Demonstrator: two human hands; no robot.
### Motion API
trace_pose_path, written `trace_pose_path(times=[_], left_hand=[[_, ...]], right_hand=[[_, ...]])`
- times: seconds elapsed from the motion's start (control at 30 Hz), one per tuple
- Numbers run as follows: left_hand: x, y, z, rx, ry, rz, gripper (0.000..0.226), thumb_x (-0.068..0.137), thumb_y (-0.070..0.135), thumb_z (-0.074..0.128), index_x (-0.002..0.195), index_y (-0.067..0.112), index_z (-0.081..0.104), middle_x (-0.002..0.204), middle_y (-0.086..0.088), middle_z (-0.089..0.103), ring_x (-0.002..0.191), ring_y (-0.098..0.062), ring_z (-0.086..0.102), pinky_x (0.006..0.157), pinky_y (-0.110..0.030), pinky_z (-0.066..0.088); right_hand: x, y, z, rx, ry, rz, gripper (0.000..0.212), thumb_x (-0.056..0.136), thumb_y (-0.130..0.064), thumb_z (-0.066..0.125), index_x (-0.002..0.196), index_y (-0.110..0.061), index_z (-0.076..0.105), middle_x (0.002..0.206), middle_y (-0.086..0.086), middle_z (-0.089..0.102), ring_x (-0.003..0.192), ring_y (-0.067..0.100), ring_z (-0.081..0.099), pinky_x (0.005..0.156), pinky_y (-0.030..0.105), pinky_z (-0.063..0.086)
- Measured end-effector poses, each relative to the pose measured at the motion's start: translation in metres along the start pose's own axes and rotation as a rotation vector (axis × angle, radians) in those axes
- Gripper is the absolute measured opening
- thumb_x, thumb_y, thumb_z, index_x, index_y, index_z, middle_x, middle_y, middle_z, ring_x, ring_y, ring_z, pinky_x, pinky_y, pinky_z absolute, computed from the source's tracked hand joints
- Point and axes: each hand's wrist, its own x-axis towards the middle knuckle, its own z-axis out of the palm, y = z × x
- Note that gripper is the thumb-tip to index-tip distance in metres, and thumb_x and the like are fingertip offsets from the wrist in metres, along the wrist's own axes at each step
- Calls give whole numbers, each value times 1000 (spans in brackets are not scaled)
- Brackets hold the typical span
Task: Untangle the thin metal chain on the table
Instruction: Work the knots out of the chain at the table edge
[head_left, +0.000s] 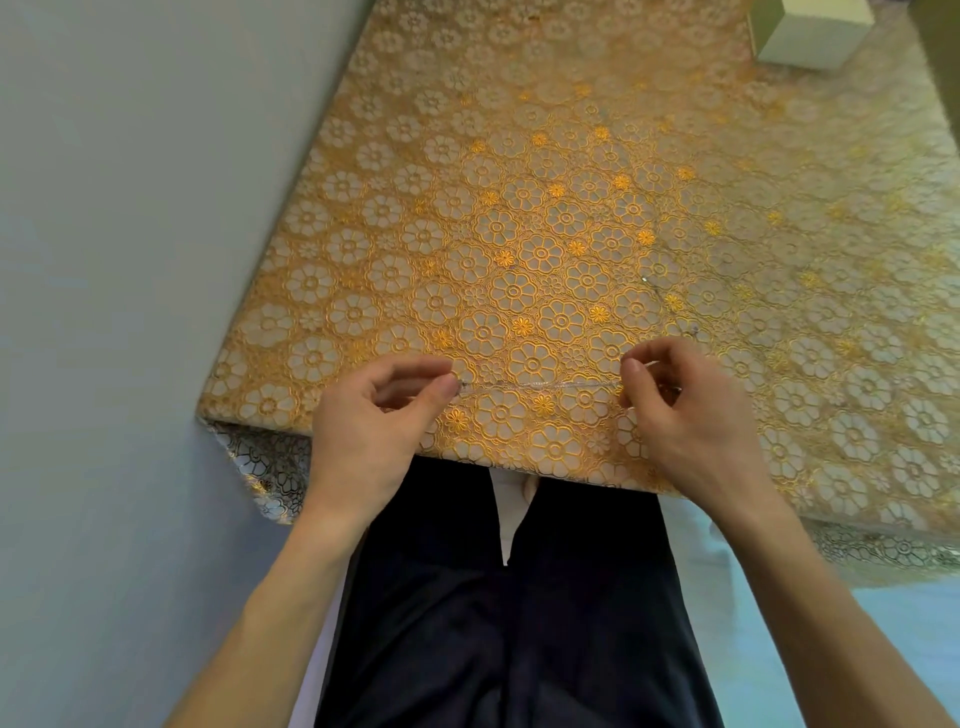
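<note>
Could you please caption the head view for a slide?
Left hand and right hand pinch the thin chain, stretched straight between them above a floral tablecloth.

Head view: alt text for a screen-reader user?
The left hand and right hand each pinch a thin metal chain, a straight run stretched between them over a gold floral tablecloth. A white box sits at the far right.

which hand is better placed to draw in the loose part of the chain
Right, probably. The right hand pinches the chain beside the loose part trailing up the tablecloth; the left hand holds the other end, farther away.
</note>
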Motion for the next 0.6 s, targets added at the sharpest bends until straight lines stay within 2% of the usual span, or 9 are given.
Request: trace_pose_path(times=[0.1,0.2,0.27,0.33,0.4,0.47,0.6], left_hand=[[-1,5,4,-119,-33,-27,18,76,25,80,94,24,76,85,2,79,88,-13,75,76,-20,55],[-3,6,8,-126,-129,-23,18,83,20,76,101,21,74,86,-1,79,92,-15,75,92,-40,55],[-4,5,11,-107,-159,-21,18,87,15,74,104,23,73,85,0,79,92,-18,75,95,-50,52],[-6,4,14,-77,-159,-10,19,88,16,75,104,27,72,85,3,79,92,-17,75,93,-54,51],[-7,3,16,-45,-150,4,20,88,19,76,104,29,72,85,7,79,90,-13,74,90,-51,52],[-9,2,18,-18,-138,13,20,88,19,76,104,29,71,83,10,78,86,-9,73,83,-43,53],[-12,-1,20,37,-133,25,19,87,22,76,104,30,71,83,12,77,75,-4,69,69,-25,47]], right_hand=[[3,6,3,-253,48,-158,6,96,-26,61,101,-23,65,86,-10,70,80,16,55,70,33,41],[3,9,10,-465,134,-336,10,94,-25,68,102,-20,72,97,-5,74,95,26,53,79,30,38],[0,4,16,-443,172,-368,13,92,-27,72,104,-22,74,99,-4,73,99,27,54,85,29,38],[-9,-6,18,-264,145,-316,15,90,-28,75,104,-23,74,93,-8,71,95,21,58,84,26,40],[-19,-17,20,-27,58,-247,13,89,-26,76,101,-24,74,84,-13,69,81,9,62,75,21,44],[-27,-24,25,128,-28,-208,9,88,-23,77,96,-22,75,81,-14,69,74,11,64,65,14,43],[-32,-27,37,180,-83,-229,7,86,-15,79,89,-20,75,79,-14,68,69,10,62,62,9,41]])
